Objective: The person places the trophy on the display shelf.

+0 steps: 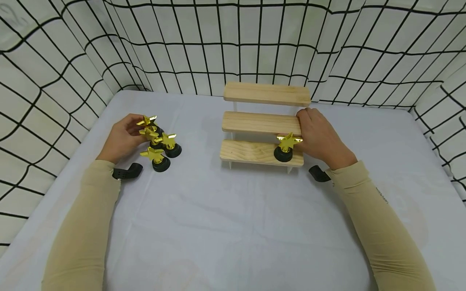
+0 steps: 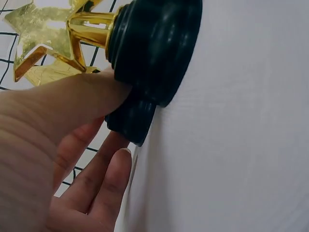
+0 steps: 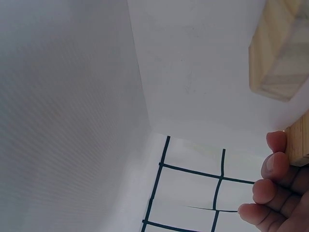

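My left hand [image 1: 125,135] is at the back of a cluster of small gold star trophies with black round bases. Its thumb and fingers pinch the rear trophy [image 1: 147,121], whose black base [image 2: 130,118] shows between them in the left wrist view. Closer to that camera, another trophy's base [image 2: 154,48] partly covers the thumb. A three-tier wooden display stand [image 1: 260,122] stands right of centre, with one star trophy [image 1: 287,143] upright on its lowest tier. My right hand [image 1: 320,133] grips the right end of the middle tier; the thumb is hidden.
Two more trophies stand nearer me in the cluster: one front trophy [image 1: 160,161] and one right trophy [image 1: 172,148]. A white cloth [image 1: 218,226] covers the table. White walls with a black grid [image 1: 238,44] enclose the back and both sides.
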Action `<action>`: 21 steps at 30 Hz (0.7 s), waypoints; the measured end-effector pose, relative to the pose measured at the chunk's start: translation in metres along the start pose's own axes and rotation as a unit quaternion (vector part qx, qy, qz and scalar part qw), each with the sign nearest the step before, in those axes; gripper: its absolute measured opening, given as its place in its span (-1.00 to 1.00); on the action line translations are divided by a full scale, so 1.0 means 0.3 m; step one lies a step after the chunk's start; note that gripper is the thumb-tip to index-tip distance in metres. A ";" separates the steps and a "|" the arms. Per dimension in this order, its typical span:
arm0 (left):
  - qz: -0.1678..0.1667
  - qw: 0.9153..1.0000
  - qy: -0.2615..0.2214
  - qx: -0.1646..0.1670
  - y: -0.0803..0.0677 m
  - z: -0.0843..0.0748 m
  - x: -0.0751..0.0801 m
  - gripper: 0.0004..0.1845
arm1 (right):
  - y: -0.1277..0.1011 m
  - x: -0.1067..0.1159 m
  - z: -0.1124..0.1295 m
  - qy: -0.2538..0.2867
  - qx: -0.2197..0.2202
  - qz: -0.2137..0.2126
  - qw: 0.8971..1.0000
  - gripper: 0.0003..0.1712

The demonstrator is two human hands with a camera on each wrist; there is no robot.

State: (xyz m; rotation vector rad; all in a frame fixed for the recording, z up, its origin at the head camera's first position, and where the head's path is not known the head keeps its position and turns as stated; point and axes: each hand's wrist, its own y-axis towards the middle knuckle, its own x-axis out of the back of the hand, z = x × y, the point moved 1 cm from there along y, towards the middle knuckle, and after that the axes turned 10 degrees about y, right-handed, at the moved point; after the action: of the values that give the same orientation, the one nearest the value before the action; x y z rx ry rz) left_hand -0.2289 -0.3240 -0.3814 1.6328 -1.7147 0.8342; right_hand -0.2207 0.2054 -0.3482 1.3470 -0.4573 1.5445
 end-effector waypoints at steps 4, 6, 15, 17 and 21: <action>0.002 1.000 -0.005 -0.009 0.003 0.004 -0.006 -0.41 | 0.003 0.003 0.002 0.005 -0.011 0.010 1.000 -0.18; 0.003 1.000 -0.005 -0.011 0.004 0.006 -0.008 -0.41 | 0.002 0.003 0.002 0.007 -0.013 0.011 1.000 -0.18; 0.003 1.000 0.006 -0.005 0.010 0.005 -0.011 -0.40 | 0.000 0.002 -0.001 0.000 -0.004 0.002 1.000 -0.18; 0.001 1.000 0.004 -0.005 0.010 0.004 -0.012 -0.40 | 0.000 0.001 -0.002 0.000 -0.007 0.004 1.000 -0.17; -0.005 1.000 0.002 -0.007 0.008 0.006 -0.014 -0.40 | 0.001 0.001 -0.001 0.001 -0.011 0.008 1.000 -0.16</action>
State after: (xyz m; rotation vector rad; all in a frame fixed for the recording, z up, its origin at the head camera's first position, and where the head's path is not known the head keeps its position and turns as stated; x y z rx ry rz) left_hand -0.2311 -0.3228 -0.3857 1.6289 -1.7043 0.8184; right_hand -0.2213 0.2056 -0.3480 1.3268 -0.4844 1.5498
